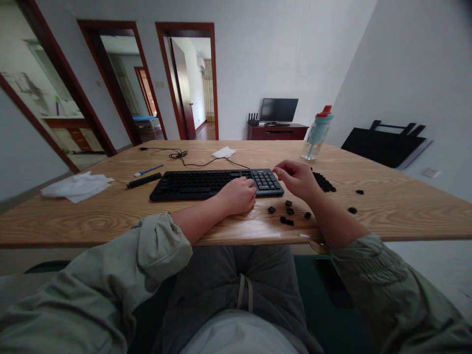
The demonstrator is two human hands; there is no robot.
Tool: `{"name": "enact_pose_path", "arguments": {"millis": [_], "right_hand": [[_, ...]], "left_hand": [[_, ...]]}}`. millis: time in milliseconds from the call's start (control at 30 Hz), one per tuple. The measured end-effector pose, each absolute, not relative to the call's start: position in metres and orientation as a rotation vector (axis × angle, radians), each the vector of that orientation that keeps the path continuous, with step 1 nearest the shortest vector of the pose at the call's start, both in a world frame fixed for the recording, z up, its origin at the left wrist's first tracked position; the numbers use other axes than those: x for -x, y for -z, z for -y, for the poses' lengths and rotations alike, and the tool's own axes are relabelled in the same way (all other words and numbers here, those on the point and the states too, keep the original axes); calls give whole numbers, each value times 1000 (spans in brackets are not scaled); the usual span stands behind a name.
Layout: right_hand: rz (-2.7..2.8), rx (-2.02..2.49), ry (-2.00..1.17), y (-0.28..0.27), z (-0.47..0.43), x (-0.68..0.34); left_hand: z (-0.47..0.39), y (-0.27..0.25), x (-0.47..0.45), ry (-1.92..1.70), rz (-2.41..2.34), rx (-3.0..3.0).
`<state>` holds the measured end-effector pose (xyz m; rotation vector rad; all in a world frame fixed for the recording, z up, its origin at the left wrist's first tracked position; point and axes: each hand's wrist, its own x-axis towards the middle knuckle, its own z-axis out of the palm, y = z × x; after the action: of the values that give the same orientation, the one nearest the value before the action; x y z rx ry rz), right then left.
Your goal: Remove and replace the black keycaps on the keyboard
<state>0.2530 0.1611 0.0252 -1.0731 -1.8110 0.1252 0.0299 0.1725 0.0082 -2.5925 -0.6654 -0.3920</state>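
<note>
A black computer keyboard (pixel 195 184) lies on the wooden table in front of me; much of its main block appears dark, while separate keys show on the number pad at its right. My left hand (pixel 239 194) is closed over the keyboard's front edge, just left of the number pad, its fingers curled and partly hidden. At the keyboard's right end is my right hand (pixel 295 178), with thumb and fingers drawn together; anything between them is too small to make out. Several loose black keycaps (pixel 290 211) lie below it, and a heap of keycaps (pixel 325 183) sits behind its wrist.
White tissues (pixel 77 187) lie at left, near a blue brush (pixel 148 170) and a black bar (pixel 143 180). Behind the keyboard are its coiled cable (pixel 179 154) and another tissue (pixel 224 152). A bottle (pixel 317 133) with a red lid stands at the back right.
</note>
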Motion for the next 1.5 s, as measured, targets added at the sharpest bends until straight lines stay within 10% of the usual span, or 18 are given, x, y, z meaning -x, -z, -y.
{"name": "enact_pose_path", "arguments": {"millis": [500, 800, 1033, 1167, 1500], "right_hand": [[1622, 994, -213, -36, -54, -254], [2134, 1458, -692, 118, 28, -218], [2019, 2266, -590, 264, 15, -224], [2249, 2128, -589, 262, 16, -207], [2602, 1687, -570, 247, -34, -157]], "left_hand": [[-154, -9, -37, 243, 910, 2603], [-93, -13, 0, 619, 871, 2754], [8, 123, 90, 434, 1506, 2967], [19, 208, 109, 99, 2393, 2409], [11, 236, 113, 234, 2348, 2460]]}}
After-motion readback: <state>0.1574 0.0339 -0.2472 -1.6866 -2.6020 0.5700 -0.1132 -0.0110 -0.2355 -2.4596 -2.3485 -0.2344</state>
